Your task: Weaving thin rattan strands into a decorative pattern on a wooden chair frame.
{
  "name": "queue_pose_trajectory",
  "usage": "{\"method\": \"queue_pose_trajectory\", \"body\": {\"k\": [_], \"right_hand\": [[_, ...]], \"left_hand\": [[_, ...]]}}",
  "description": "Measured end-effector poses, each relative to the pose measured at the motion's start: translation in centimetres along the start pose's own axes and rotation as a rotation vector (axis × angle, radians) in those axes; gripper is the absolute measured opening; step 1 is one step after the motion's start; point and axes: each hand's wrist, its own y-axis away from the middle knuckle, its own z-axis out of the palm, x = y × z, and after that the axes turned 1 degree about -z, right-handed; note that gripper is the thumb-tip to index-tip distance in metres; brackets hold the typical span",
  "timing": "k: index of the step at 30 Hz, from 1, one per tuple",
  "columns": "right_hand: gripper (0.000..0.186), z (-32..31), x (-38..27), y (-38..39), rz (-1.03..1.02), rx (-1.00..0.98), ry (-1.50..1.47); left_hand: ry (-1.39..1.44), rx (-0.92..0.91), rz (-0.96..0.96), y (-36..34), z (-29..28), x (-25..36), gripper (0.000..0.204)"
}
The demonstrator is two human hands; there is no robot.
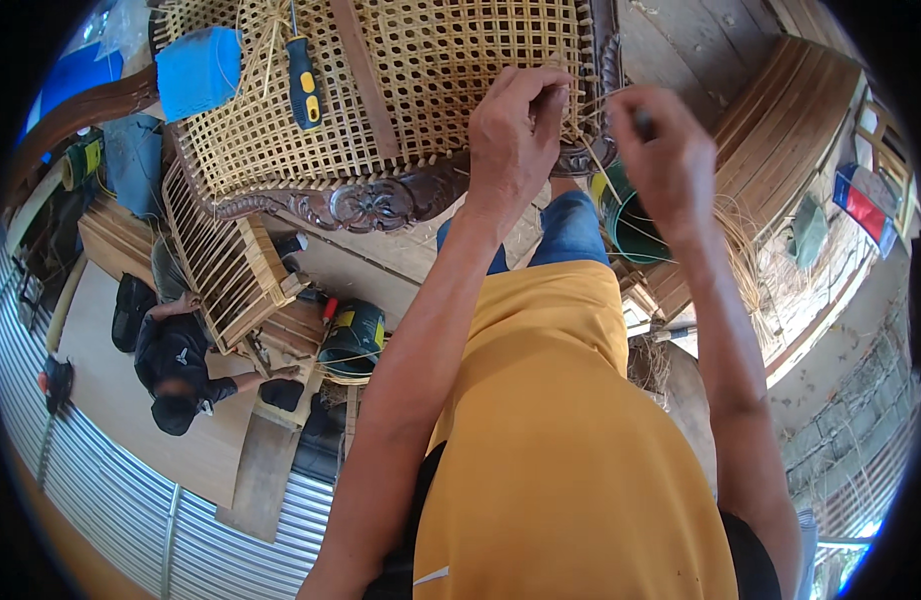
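A panel of woven cane [251, 150] in a carved dark wooden frame [381, 203] lies in front of me. My left hand [516, 135] is over the panel's right part, thumb and fingers pinched near the frame; a thin cane strand seems to be at the fingertips. My right hand [671, 150] is raised just past the frame's right corner, closed around a dark, stubby tool [643, 124]. It is smeared by motion, so the tool's kind is unclear. On the weave rest a black and yellow screwdriver [303, 85] and a flat wooden slat [366, 80].
A blue piece [199, 72] lies over the frame's left edge. Below the right corner stands a dark green bucket [636, 225], with loose cane strands [741, 240] beside it. Slatted brown wood [791, 110] stands at right. Another person [176, 350] works at the left by a slatted wooden piece [216, 265].
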Motion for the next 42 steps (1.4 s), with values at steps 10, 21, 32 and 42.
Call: {"method": "queue_pose_trajectory", "body": {"k": [10, 21, 32, 42], "right_hand": [[0.026, -2.1, -8.0, 3.9, 0.157, -0.297, -0.364], [0.022, -3.9, -2.0, 2.0, 0.479, -0.186, -0.370], [0.013, -0.7, 2.9, -0.6, 0.062, -0.349, -0.295], [0.012, -0.7, 3.7, -2.5, 0.095, -0.539, -0.367]], "left_hand": [[1.225, 0.023, -1.052, 4.1, -3.6, 7.5, 0.046], [0.704, 0.022, -0.905, 5.5, -3.6, 6.7, 0.030], [-0.339, 0.081, -0.358, 3.6, 2.5, 4.8, 0.016], [-0.245, -0.077, -0.370, 1.4, 1.6, 4.1, 0.010]]}}
